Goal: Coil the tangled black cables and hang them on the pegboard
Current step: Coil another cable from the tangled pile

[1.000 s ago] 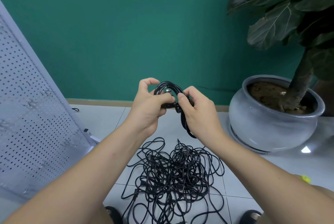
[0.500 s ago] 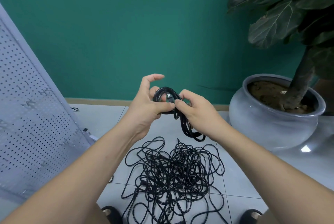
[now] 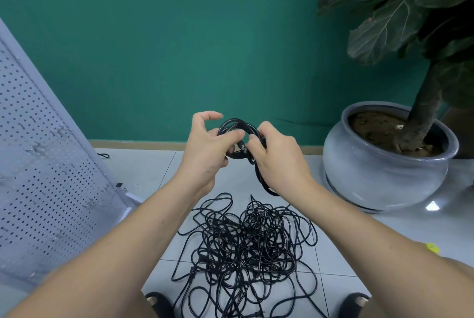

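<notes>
Pinching the coil above the floor tangle w/ my left hand, index lifted; right hand grips the tail strand. Risk imo: loose pinch, loops spring open; pegboard left of tangle

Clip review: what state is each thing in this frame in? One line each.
left hand: pinches the coiled cable with its thumb, index finger raised.
right hand: grips the coiled cable.
coiled cable: bundled in loops, held above the floor, not hung.
cable pile: tangled, loose on the floor tiles.
pegboard: standing at left, no cable hanging on it in view.
plant pot: upright on the floor.
</notes>
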Demonstrator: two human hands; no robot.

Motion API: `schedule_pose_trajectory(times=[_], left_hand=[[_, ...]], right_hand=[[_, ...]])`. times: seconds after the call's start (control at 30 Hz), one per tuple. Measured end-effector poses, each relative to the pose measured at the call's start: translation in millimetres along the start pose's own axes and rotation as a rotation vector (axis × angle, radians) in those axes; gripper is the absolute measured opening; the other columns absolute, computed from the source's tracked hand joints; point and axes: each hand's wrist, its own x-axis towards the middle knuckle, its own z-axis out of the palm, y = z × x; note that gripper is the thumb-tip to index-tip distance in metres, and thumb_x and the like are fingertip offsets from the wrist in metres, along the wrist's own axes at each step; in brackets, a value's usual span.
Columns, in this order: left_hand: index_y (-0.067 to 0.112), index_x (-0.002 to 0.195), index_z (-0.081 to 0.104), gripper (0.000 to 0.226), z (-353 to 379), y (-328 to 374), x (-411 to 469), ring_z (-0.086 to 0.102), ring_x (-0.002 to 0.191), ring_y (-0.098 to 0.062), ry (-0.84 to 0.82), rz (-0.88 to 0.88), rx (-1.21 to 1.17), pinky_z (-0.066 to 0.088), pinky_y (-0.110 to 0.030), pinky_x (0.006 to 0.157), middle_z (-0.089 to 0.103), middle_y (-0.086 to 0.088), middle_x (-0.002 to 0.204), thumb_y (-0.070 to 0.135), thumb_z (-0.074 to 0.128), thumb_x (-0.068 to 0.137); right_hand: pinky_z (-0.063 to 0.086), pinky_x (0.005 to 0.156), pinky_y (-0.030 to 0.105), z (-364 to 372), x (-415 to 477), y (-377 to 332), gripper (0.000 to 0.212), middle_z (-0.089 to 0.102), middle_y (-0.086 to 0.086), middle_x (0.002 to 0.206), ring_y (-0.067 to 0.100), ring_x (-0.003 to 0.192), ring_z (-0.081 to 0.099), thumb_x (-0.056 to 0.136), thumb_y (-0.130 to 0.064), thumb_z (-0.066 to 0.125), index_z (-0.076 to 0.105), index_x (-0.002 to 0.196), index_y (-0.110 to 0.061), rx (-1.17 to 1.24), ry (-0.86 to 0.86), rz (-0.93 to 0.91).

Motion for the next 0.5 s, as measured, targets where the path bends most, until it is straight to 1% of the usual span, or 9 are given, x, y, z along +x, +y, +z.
schedule_pose_trajectory(times=[0.07,0.13,0.2,0.23,0.33,0.4,0.43,0.47,0.5], left_hand=[[0.028,0.123,0.047,0.051,1.3,-0.4,-0.3,0.052,0.064,-0.016,0.059,0.052,0.047,0.037,-0.027,0.052,0.065,0.001,0.080,0.008,0.076,0.087],[0.029,0.121,0.048,0.051,1.0,-1.4,-1.3,0.057,0.064,-0.016,0.120,0.144,0.113,0.046,-0.031,0.057,0.065,0.001,0.079,0.007,0.076,0.085],[0.033,0.120,0.049,0.053,-1.1,-2.5,-4.2,0.063,0.066,-0.016,0.157,0.236,0.173,0.058,-0.043,0.069,0.067,0.004,0.077,0.010,0.080,0.082],[0.035,0.122,0.050,0.056,-2.5,-3.0,-6.0,0.066,0.070,-0.017,0.154,0.261,0.190,0.061,-0.046,0.077,0.070,0.005,0.079,0.013,0.083,0.082],[0.036,0.129,0.054,0.059,-6.1,-3.2,-10.8,0.073,0.089,-0.023,0.050,0.256,0.201,0.060,-0.049,0.095,0.080,0.004,0.095,0.016,0.088,0.085],[0.032,0.131,0.057,0.051,-10.6,-1.5,-11.6,0.072,0.101,-0.031,-0.059,0.252,0.207,0.055,-0.054,0.103,0.081,0.001,0.104,0.014,0.082,0.090],[0.031,0.132,0.056,0.047,-14.7,-0.1,-10.3,0.070,0.107,-0.033,-0.132,0.251,0.211,0.054,-0.053,0.105,0.081,0.001,0.109,0.012,0.075,0.094],[0.029,0.134,0.055,0.046,-20.0,0.4,-7.1,0.069,0.112,-0.030,-0.209,0.245,0.223,0.053,-0.047,0.104,0.080,0.002,0.115,0.006,0.067,0.096],[0.027,0.137,0.054,0.048,-25.4,1.5,-4.5,0.068,0.118,-0.021,-0.289,0.227,0.243,0.051,-0.038,0.103,0.078,0.004,0.122,-0.001,0.058,0.098]], right_hand=[[0.046,0.063,0.046,1.3,-1.0,-0.7,0.030,0.061,0.008,0.071,0.036,0.070,0.051,0.108,-0.044,0.045,0.043,0.090,-0.020,0.010,0.005,-0.011],[0.046,0.062,0.045,1.5,-2.0,-0.9,0.029,0.062,0.008,0.070,0.034,0.068,0.051,0.108,-0.045,0.045,0.043,0.091,-0.022,0.028,0.002,-0.035],[0.046,0.061,0.043,-0.1,-2.0,1.1,0.027,0.063,0.006,0.069,0.033,0.067,0.053,0.108,-0.045,0.047,0.045,0.092,-0.024,0.056,-0.030,-0.066],[0.046,0.061,0.043,-1.2,-1.7,2.9,0.025,0.063,0.005,0.069,0.032,0.066,0.053,0.108,-0.045,0.048,0.047,0.093,-0.025,0.073,-0.049,-0.079],[0.041,0.057,0.040,-4.4,0.7,9.6,0.023,0.060,0.002,0.063,0.026,0.060,0.049,0.108,-0.044,0.050,0.050,0.094,-0.025,0.126,-0.066,-0.092],[0.036,0.055,0.037,-8.0,1.4,14.4,0.022,0.056,-0.003,0.057,0.019,0.053,0.043,0.109,-0.042,0.051,0.051,0.095,-0.025,0.156,-0.062,-0.091],[0.036,0.054,0.036,-10.7,0.8,16.3,0.020,0.055,-0.004,0.056,0.017,0.052,0.042,0.109,-0.041,0.052,0.052,0.096,-0.026,0.183,-0.068,-0.090],[0.037,0.054,0.036,-13.5,0.6,17.5,0.019,0.054,-0.004,0.056,0.017,0.052,0.041,0.109,-0.040,0.052,0.052,0.096,-0.027,0.225,-0.076,-0.087],[0.037,0.053,0.035,-16.0,0.7,18.9,0.019,0.054,-0.002,0.057,0.017,0.053,0.040,0.110,-0.038,0.052,0.053,0.095,-0.026,0.276,-0.083,-0.077]])
